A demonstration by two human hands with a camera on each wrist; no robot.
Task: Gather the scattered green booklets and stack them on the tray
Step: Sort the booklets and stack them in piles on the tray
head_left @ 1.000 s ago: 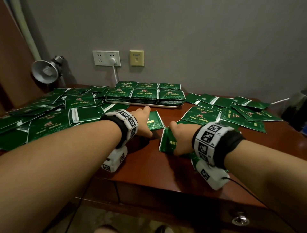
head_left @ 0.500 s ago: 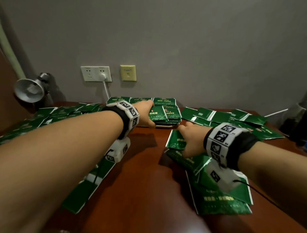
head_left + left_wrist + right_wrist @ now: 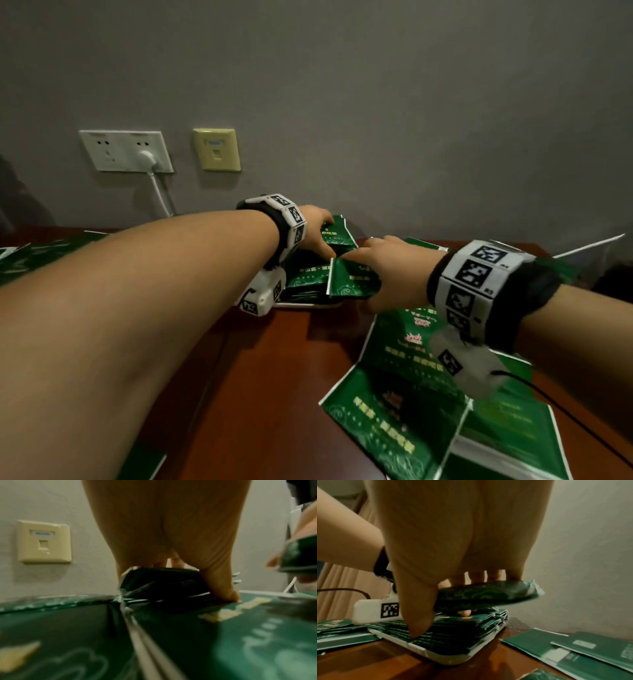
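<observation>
Wooden desk (image 3: 368,655): tray (image 3: 450,658) rim (right-wrist view only).

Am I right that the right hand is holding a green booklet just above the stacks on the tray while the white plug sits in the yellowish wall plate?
Not quite: the white plug sits in the white double socket, not the yellowish wall plate, as the head view shows. The rest holds: the right hand holds a green booklet just above the stacks on the tray.

Tray (image 3: 447,660) largely hidden under stacked green booklets (image 3: 453,635)
</observation>
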